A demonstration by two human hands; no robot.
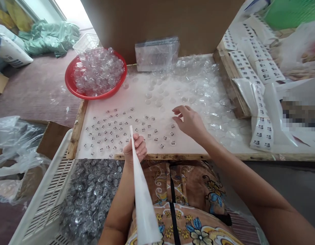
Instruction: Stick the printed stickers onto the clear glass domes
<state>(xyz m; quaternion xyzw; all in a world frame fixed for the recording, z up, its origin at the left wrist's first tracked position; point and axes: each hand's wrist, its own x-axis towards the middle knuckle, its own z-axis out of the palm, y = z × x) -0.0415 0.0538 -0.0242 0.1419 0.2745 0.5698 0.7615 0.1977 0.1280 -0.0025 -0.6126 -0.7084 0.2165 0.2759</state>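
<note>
My left hand [136, 148] is wrapped round a long white strip [143, 200] at the table's front edge; the strip hangs down over my lap. Over the white tabletop, my right hand [184, 117] hovers with thumb and forefinger a little apart and nothing visible between them. Left of it lie clear discs with small dark panda prints [120, 129]. Plain clear discs [159, 92] are spread behind my right hand, and many more [211, 98] crowd the right side.
A red bowl [69, 80] of clear pieces stands at the back left, near a clear plastic box [157, 56]. White crate [49, 204] with many pieces, lower left. Printed sticker strips [261, 126] lie right, past a wooden rail [231, 81]. A large cardboard box [160, 23] stands behind.
</note>
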